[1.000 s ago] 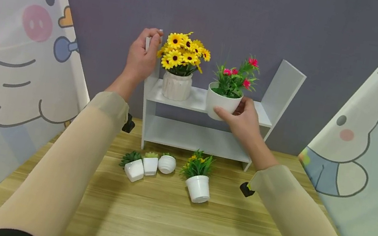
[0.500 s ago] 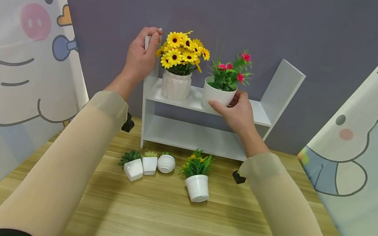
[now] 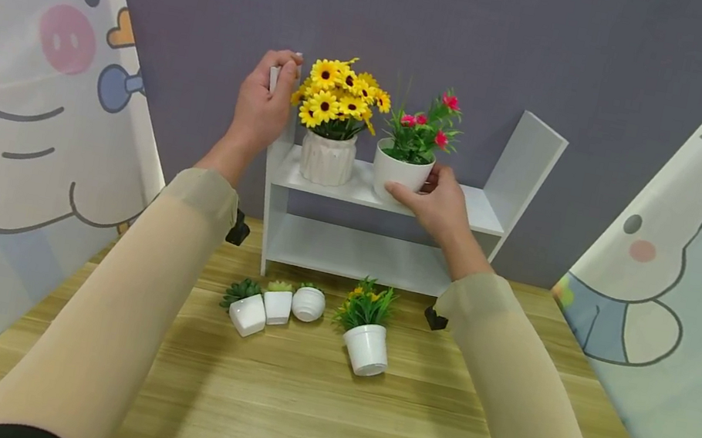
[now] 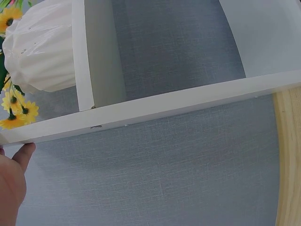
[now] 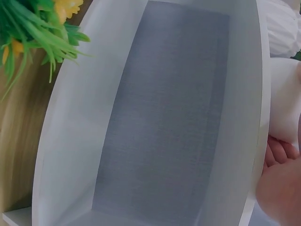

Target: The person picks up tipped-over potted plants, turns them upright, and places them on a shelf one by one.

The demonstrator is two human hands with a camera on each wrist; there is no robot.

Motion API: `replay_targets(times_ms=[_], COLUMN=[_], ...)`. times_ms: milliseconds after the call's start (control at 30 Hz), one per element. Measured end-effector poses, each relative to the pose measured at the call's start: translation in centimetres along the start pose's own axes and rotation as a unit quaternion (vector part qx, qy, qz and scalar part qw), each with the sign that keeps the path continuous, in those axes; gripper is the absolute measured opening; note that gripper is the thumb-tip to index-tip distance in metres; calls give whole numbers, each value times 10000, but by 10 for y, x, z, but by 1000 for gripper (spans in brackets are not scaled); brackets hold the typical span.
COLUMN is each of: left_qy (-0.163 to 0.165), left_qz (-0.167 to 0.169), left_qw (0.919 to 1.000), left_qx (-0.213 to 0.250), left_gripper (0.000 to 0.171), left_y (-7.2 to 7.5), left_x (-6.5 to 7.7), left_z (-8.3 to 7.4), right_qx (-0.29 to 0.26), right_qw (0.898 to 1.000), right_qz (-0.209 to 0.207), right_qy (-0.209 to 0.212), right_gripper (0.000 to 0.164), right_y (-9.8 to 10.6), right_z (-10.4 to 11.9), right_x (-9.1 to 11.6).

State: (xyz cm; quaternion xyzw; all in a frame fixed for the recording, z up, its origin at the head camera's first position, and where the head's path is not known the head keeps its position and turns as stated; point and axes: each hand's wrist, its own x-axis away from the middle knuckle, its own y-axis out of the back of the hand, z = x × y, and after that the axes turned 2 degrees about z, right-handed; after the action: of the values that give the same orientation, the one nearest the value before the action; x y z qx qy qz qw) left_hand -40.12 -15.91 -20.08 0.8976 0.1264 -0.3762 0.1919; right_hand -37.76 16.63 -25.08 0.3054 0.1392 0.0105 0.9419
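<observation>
My left hand [image 3: 264,98] grips the top of the left side panel of a white two-tier shelf [image 3: 366,253]. In the left wrist view, its thumb lies against the panel's edge. My right hand [image 3: 441,205] holds a white pot [image 3: 400,169] of pink flowers, thumb in front and fingers around its right side. This pot is at the upper board, right of a ribbed white pot [image 3: 328,160] with yellow daisies [image 3: 337,95]. In the right wrist view, the white pot [image 5: 284,101] appears at the right edge, partly cut off, with curled fingers [image 5: 281,150] below it.
On the wooden table [image 3: 289,412] in front of the shelf, three small succulents in white pots [image 3: 276,308] lie in a row. Right of them, a white pot [image 3: 366,349] with yellow-flowered greenery lies tipped over. A grey wall [image 3: 428,21] stands behind the shelf.
My right hand has moved the pink-flowered pot left and back, from in front of the upper board to over it, closer to the daisies. The left hand stays on the side panel.
</observation>
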Motion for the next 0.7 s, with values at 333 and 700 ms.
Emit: replay_targets(times_ms=[333,700], left_qy=[-19,17], left_qz=[-8,-33], left_qw=[10000,10000], left_qx=[-12,-76], left_gripper=[44,45], left_y=[0,0], left_x=[0,1], left_z=[-1,-1], right_qx=[-318,-188], right_qw=[9990,9985], right_qz=[195,446], right_qy=[250,258], right_gripper=[84,79], right_y=[-1,-3], right_z=[-4,-3], right_x=[-6,-8])
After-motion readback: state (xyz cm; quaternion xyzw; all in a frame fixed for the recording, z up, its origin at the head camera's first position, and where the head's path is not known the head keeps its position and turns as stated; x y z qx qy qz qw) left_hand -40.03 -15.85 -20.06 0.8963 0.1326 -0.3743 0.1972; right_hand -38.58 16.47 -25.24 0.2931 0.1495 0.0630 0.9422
